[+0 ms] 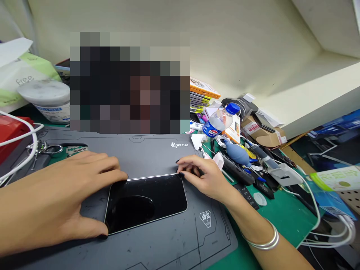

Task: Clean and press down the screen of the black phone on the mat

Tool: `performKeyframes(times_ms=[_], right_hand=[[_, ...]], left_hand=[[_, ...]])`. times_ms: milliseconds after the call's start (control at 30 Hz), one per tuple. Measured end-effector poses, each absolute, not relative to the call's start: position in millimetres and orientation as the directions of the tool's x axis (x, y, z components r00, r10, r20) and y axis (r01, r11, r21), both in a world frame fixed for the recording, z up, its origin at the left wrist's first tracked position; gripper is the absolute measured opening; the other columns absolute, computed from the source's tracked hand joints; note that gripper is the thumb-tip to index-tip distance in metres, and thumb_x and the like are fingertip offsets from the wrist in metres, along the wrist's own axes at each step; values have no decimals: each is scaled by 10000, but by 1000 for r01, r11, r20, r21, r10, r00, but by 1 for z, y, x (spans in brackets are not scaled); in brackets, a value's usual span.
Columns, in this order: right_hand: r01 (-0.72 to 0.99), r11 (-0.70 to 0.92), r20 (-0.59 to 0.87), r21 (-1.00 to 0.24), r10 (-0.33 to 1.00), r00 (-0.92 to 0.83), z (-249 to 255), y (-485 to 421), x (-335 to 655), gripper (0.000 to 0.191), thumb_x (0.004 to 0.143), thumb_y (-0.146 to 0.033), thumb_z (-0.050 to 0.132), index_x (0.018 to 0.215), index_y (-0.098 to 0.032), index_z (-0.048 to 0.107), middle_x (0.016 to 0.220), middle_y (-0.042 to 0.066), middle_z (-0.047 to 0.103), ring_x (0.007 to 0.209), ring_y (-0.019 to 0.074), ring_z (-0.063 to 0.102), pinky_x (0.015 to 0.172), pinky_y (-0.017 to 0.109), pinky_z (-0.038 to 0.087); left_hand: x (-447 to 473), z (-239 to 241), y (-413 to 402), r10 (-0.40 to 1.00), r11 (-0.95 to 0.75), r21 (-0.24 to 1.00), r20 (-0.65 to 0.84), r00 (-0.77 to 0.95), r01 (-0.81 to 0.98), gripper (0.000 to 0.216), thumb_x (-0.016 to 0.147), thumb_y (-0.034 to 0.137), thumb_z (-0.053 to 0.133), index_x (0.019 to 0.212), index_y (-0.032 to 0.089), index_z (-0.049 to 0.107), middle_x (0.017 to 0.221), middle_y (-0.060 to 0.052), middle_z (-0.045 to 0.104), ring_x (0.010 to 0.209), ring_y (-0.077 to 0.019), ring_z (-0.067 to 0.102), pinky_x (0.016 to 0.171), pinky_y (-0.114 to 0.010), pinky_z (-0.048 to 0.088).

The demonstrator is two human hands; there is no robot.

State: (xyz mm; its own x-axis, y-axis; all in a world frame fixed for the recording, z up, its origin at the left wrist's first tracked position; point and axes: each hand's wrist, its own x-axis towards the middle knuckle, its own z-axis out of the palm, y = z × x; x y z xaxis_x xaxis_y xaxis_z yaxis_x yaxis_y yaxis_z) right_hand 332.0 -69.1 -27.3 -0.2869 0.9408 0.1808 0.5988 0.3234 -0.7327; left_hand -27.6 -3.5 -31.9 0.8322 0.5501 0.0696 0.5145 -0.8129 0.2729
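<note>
A black smartphone [149,202] lies screen up on a grey work mat [157,249], its glass dark and reflective with small specks. My left hand [67,202] spans its left end, thumb on the near corner and index finger on the far edge. At the far right corner is my right hand [206,178], its fingers curled and pinched together. The right thumb tip touches the phone's corner there. Whether something thin sits in that pinch I cannot make out.
Scissors [46,148] and a white cable [35,138] lie left, near a lidded white tub [47,101]. On the right are a blue-capped bottle [221,122], a blue air blower [238,153] and many tools. A blurred-out patch [126,86] covers the area behind the mat.
</note>
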Motion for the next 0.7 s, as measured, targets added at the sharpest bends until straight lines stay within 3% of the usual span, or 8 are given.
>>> performKeyframes(times_ms=[200,367,700], right_hand=[[618,393,233,-681,916,-325,-29,-69,333,202,992,-116,617,1118,-219,738,889,20,817,640,126,643,570,273,477],[640,448,263,-624,892,-368,-27,-69,332,180,1012,-104,607,1069,-228,724,919,26,797,697,139,649,643,284,508],[673,471,278,-570,881,-382,-27,-72,330,183,1020,-85,566,1047,-244,653,912,8,748,646,129,591,601,275,475]], left_hand=[[-30,-38,-5,574,-787,335,92,814,517,524,683,322,798,1204,374,762,1209,-24,805,1036,-341,754,921,-558,588],[-30,-39,-4,565,-794,341,106,818,504,550,672,312,788,1214,386,743,1214,-14,803,1028,-336,747,914,-545,561],[-30,-38,-3,555,-803,340,123,823,490,528,689,346,751,1216,359,740,1184,11,797,999,-322,751,887,-518,576]])
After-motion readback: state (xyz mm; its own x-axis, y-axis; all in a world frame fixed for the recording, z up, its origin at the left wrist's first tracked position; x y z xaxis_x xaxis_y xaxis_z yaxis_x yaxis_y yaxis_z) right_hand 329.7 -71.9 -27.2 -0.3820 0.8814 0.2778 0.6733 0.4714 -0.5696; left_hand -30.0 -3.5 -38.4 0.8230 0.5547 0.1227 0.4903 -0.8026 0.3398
